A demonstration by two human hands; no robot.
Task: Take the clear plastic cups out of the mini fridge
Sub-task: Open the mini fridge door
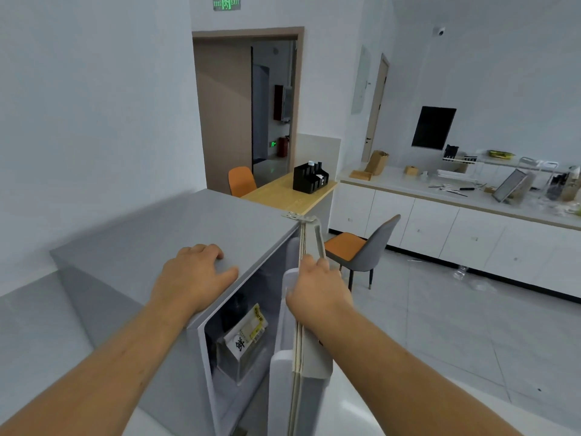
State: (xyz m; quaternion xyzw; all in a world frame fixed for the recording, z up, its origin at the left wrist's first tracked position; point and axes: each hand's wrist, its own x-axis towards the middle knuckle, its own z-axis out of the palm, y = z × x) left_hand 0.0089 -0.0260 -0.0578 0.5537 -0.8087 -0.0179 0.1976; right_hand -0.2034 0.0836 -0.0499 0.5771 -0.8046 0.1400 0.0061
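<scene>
Under the left hand (196,275): flat grey top of the mini fridge (151,247). Palm down, fingers (201,250) spread and released, gripping nothing, thumb at the front edge.

Right hand (316,286) on the top edge of the fridge door (309,357); fingers clenched over that edge. Door stands part open, hinged at the far corner, its inner side facing the cabinet.

Below and between the two hands, the open gap shows the fridge interior. A clear plastic container (234,357) sits inside with a white packet (248,332) bearing yellow labels and black print leaning in it. Dark shapes behind; too dim to identify. Clear plastic cups not discernible in there from this angle.

Beyond the right fingers: grey chair with orange seat (361,247) on the tiled floor, well apart from the door. Wooden counter (283,191) past the fridge carries a black organiser (309,177).
</scene>
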